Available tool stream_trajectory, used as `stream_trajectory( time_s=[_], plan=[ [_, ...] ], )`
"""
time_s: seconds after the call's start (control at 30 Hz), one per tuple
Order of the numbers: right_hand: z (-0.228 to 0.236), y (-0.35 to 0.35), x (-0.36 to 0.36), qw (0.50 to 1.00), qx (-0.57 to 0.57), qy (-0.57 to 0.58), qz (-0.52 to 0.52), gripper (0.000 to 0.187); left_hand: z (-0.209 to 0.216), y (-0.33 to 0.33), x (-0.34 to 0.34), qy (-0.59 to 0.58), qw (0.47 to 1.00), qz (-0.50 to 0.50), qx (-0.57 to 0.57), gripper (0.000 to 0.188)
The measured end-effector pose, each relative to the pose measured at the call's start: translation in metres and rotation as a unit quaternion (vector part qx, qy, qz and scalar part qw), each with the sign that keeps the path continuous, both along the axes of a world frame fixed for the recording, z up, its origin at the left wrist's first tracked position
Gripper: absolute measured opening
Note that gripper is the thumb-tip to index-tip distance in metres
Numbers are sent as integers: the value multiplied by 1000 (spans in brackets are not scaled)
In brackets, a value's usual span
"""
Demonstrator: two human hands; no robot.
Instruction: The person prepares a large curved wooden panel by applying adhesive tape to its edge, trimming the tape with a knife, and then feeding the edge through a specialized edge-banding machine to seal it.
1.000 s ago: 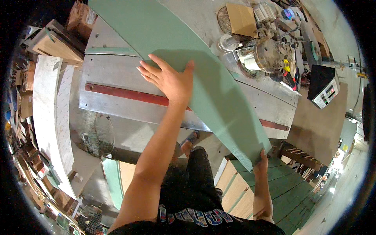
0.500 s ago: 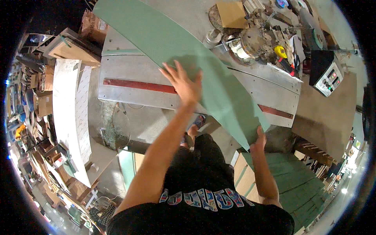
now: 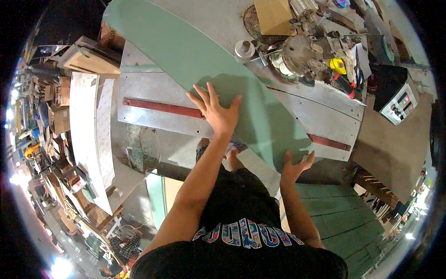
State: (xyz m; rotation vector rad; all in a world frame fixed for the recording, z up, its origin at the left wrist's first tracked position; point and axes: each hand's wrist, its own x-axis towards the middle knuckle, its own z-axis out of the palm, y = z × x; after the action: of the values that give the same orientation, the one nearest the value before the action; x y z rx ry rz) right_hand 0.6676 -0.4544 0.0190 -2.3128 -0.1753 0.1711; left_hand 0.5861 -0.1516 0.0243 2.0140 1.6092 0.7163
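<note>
A long pale green board lies slantwise across a grey metal machine table, running from the far left to the near right. My left hand is spread at the board's left edge near its middle, fingertips on or just beside the green face. At the near end of the board my right hand touches the end edge, thumb and fingers apart. A dark red strip set in the table passes beneath the board.
A machine head with a yellow tape measure and a red-handled tool sits at the far right. Beyond them hangs a control box. Stacked green boards stand at lower right, a white panel at left.
The board's near end has swung slightly left. My right hand has moved left with it, and its fingers have spread. My left hand stays at nearly the same place.
</note>
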Motion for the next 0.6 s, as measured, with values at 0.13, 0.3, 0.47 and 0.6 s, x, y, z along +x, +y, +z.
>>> stream_trajectory(
  time_s=[0.13, 0.3, 0.47, 0.6],
  plan=[
    [33, 20, -11, 978, -56, 12, 198, 121, -3, 20, -2, -13, 1000, 5, 8, 108],
    [15, 2, -34, 943, -190, -26, 272, 120, 1, 44, -2, 16, 1000, 10, -4, 109],
    [0, 19, -35, 949, -161, -61, 265, 111, -5, 68, -9, -2, 1000, 7, 0, 110],
    [-4, 33, -36, 943, -179, -88, 265, 110, -3, 81, -10, -13, 1000, 27, -9, 112]
  ],
)
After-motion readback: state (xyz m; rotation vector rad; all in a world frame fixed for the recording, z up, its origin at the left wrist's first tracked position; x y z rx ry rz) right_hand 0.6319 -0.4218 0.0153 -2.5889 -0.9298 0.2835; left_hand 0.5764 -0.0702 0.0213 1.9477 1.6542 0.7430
